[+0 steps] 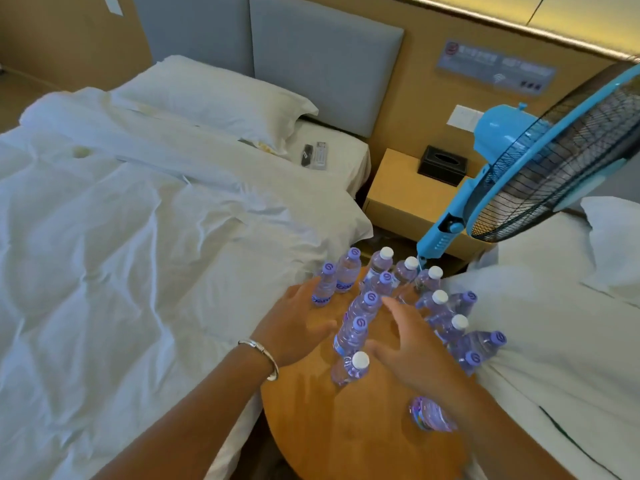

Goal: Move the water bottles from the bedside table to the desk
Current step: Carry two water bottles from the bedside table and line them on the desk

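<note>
Several small clear water bottles (pixel 360 306) with purple or white caps stand crowded on a round wooden table (pixel 346 438) between two beds. One bottle (pixel 429 415) lies on its side near the table's front, partly hidden by my right forearm. My left hand (pixel 294 323) hovers with fingers spread beside the left bottles, its fingertips near a purple-capped bottle (pixel 325 287). My right hand (pixel 405 344) reaches over the middle of the cluster, fingers straight, holding nothing. A white-capped bottle (pixel 349 368) stands between the two hands.
A white bed (pixel 121 220) lies to the left, with two remotes (pixel 315 154) near its pillow. A second bed (pixel 554 323) touches the table on the right. A blue standing fan (pixel 540 168) leans over the far side. Behind it is a wooden nightstand (pixel 394 192) with a black tissue box (pixel 443 164).
</note>
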